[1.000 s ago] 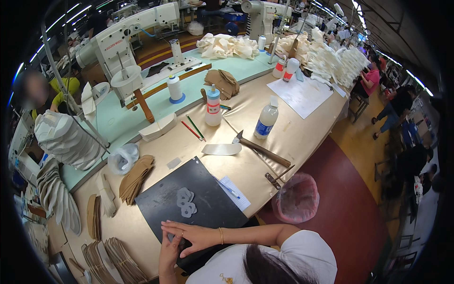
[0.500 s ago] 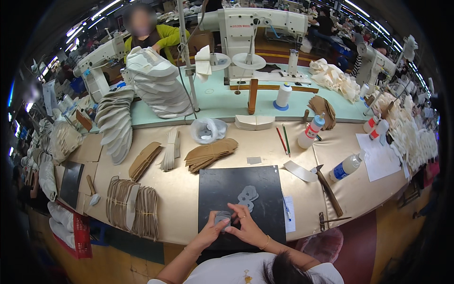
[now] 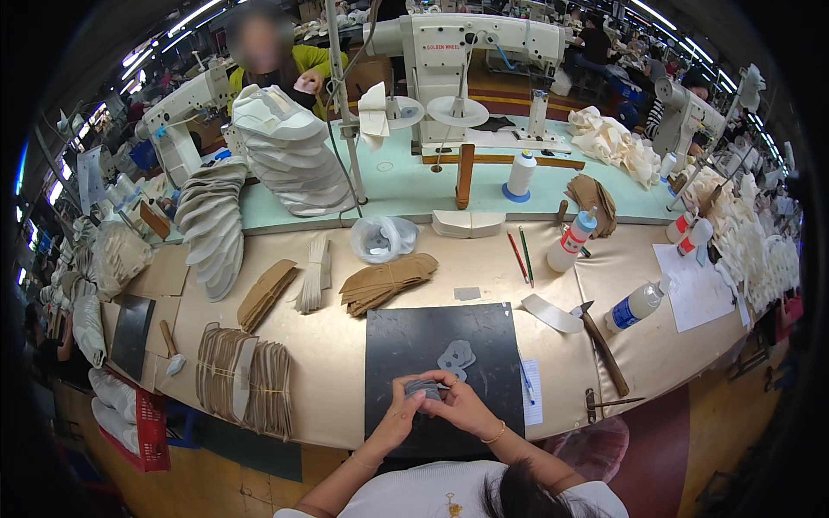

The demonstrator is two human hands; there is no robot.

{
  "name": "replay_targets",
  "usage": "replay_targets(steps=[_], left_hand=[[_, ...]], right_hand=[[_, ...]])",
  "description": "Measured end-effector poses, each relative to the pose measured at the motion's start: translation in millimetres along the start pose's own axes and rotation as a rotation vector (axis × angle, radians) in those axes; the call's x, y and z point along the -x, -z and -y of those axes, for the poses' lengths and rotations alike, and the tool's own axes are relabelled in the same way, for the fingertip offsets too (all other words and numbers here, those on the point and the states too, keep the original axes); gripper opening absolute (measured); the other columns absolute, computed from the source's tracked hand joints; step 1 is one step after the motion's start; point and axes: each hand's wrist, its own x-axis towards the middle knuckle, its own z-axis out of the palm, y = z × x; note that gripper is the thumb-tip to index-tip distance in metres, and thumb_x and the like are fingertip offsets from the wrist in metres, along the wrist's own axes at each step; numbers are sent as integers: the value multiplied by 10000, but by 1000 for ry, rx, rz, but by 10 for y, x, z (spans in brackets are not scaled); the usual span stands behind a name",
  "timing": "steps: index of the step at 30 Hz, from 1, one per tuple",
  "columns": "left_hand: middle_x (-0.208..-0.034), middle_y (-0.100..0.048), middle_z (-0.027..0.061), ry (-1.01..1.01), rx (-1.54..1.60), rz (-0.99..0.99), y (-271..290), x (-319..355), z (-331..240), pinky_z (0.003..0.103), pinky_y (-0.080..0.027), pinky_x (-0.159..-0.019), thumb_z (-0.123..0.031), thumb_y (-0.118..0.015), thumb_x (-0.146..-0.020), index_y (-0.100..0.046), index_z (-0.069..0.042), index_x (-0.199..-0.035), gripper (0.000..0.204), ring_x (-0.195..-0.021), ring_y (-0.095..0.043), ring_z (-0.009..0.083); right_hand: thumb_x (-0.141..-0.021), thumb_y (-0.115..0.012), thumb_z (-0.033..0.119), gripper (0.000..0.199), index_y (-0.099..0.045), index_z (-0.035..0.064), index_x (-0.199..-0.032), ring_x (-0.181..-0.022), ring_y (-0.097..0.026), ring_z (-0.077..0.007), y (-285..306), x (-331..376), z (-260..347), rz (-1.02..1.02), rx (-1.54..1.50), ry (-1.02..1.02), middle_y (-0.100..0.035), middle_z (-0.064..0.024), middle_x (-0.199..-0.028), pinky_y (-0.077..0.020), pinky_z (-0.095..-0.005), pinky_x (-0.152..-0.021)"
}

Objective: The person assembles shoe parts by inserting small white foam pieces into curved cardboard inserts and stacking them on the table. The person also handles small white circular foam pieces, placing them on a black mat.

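A small stack of grey cut pieces (image 3: pixel 421 388) is held between my two hands, over the near part of a black mat (image 3: pixel 397 341). My left hand (image 3: pixel 401 411) grips the stack from its left side, thumb on the near edge. From the right, my right hand (image 3: pixel 460 406) closes on it too, fingers curled along the far edge. Just beyond my right fingers, several loose grey pieces with holes (image 3: pixel 457 356) lie overlapping on the mat. How many pieces the stack has cannot be made out.
Left of the mat stand bundled brown-edged pieces (image 3: pixel 269 387); brown pieces (image 3: pixel 389 281) lie beyond. To the right are a pen (image 3: pixel 527 384), a hammer (image 3: pixel 604 350) and a glue bottle (image 3: pixel 637 304). A sewing machine (image 3: pixel 484 52) and a person (image 3: pixel 302 73) are across the table.
My right hand has come in from open, spread fingers to grip the stack with the left. Both hands have shifted slightly right and away from me. The person opposite has raised a hand.
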Motion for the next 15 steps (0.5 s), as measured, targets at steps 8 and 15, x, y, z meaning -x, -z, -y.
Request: replay_targets(steps=[8,15], left_hand=[[-1209,-516,119,185,408,296,-2,1,-448,330,-494,-800,-465,-712,-779,-368,-53,-1392,815,-1073,-548,200],[-1325,-469,135,170,478,239,-27,60,-331,318,-510,-741,-484,-716,-764,-328,-66,-1433,879,-1101,-550,227]], right_hand=[[-893,-699,185,513,-428,66,-1312,-974,-567,-110,-77,41,101,136,-119,-89,-532,-45,-1165,-529,-248,-749],[-880,-717,214,526,-424,51,-1285,-957,-574,-119,-15,10,73,154,-74,-231,-521,-66,-1135,-550,-261,-731]])
